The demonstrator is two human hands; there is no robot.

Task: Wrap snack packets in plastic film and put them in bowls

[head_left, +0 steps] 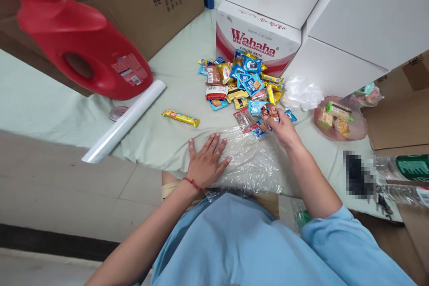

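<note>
My left hand [207, 159] lies flat with fingers spread on the table edge, partly over a clear plastic bag [250, 161]. At the front of a heap of wrapped snacks [239, 81], my right hand [283, 128] pinches a brown snack packet [271, 111]. Close by its fingertips are a light blue packet [257, 108] and a clear packet with red edges [244, 119]. A yellow snack bar [181, 117] lies apart, up and left of my left hand.
Left stand a red jug [97, 49] and a white roll [124, 120]. A Wahaha carton [258, 38] backs the heap. Crumpled white plastic [301, 92], a pink bowl of snacks [360, 129] and plastic bottles [389, 167] are on the right. Cardboard [134, 4] rises behind the jug.
</note>
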